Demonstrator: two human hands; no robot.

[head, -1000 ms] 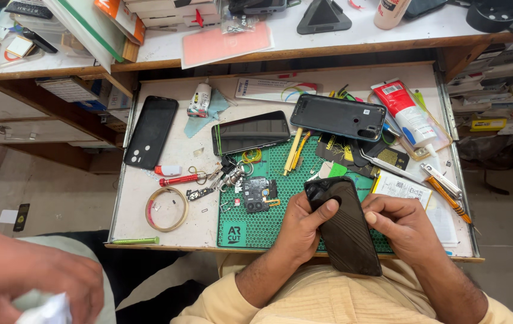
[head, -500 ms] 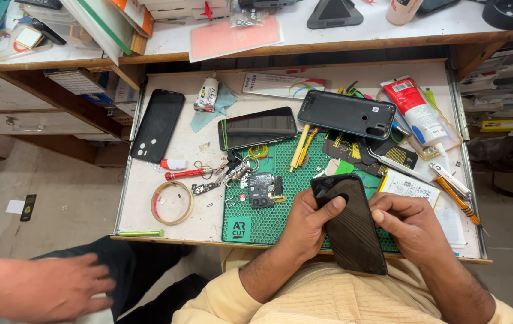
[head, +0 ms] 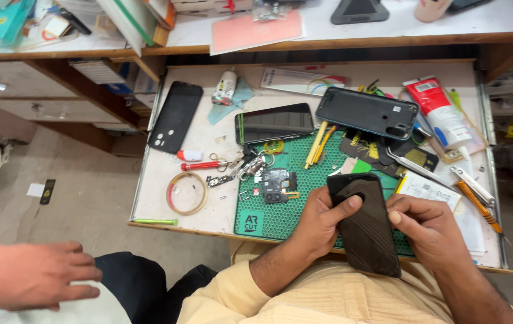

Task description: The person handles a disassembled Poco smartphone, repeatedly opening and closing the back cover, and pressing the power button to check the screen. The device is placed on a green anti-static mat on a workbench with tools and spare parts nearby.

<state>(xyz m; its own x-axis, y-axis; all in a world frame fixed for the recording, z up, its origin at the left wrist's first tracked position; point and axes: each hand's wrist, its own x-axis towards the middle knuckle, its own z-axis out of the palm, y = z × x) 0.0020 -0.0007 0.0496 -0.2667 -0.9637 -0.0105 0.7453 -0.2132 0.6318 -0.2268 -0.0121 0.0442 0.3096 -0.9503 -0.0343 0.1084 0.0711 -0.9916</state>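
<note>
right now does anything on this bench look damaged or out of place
A small circuit board lies loose on the green mat among scattered screws and clips. Both hands hold a black phone cover.

Bright, even overhead light fills the scene; shadows are soft and short. Faint glare sits on the glossy black phone screen [head: 274, 122]. Focus is sharp centrally, while edges bow with wide-angle distortion.
</note>
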